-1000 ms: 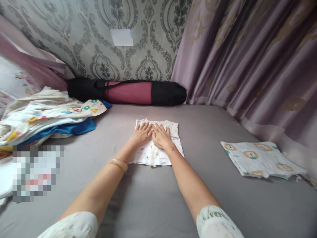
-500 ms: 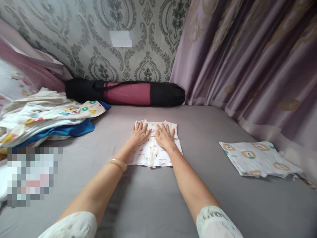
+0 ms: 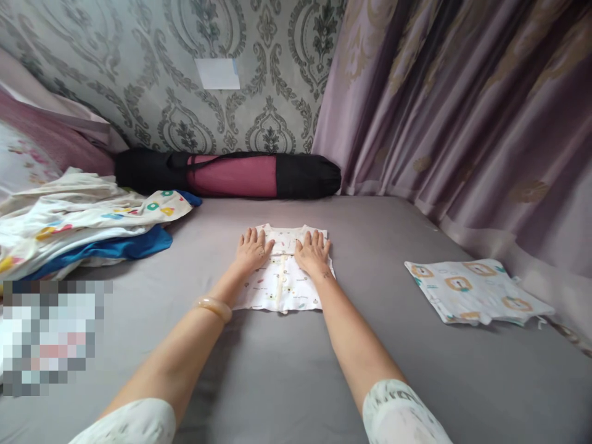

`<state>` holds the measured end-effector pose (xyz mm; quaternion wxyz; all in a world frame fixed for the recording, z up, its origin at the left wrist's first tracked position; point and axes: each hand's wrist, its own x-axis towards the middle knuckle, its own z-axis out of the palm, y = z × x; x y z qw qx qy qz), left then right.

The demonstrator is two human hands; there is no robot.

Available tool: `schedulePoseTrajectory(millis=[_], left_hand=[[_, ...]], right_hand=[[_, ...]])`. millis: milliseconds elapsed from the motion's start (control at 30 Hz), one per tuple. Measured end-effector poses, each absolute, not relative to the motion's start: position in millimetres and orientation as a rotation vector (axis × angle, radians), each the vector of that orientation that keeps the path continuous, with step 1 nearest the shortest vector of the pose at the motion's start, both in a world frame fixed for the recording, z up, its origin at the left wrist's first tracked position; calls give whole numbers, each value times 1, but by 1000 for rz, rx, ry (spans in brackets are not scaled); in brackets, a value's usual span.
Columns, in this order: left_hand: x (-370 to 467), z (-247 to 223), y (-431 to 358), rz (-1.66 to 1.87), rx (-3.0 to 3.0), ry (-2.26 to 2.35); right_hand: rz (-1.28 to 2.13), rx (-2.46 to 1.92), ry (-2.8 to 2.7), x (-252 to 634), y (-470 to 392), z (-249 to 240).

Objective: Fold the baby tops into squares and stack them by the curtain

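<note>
A small white baby shirt [image 3: 282, 287] with a sparse print lies flat on the grey bed sheet [image 3: 277, 376]. Its upper part shows a fold across it, and a pale strip runs down its middle. My left hand [image 3: 253, 250] rests palm down on the shirt's upper left, fingers stretched out. On the upper right, my right hand [image 3: 313, 253] lies flat with its fingers pointing away from me. Both palms touch the cloth, and neither hand grips it. A bangle [image 3: 213, 308] circles my left forearm.
Folded printed cloth [image 3: 476, 290] lies at the right. Rumpled clothes [image 3: 83, 216] are heaped at the left, with a pixelated patch in front. A long black and maroon bag [image 3: 231, 176] lies along the wall. Purple curtains [image 3: 393, 111] hang at the right.
My hands have slid outward a little, so the gap between them is wider and more of the folded upper part shows. The view has shifted slightly.
</note>
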<state>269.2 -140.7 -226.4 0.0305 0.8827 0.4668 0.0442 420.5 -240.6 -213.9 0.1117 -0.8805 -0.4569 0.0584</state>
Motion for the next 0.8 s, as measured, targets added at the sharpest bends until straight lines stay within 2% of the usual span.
schedulePoseTrajectory(millis=[133, 300, 633, 800], left_hand=[[269, -220, -138, 87, 2641, 1426], [262, -218, -135, 209, 2611, 1446], [262, -214, -135, 32, 2607, 1483], [278, -211, -148, 222, 2880, 1285]], right_hand=[[222, -2585, -1342, 424, -240, -213], [123, -2632, -1222, 434, -242, -211], [180, -2657, -1166, 441, -243, -209], [75, -2481, -1438, 426, -245, -201]])
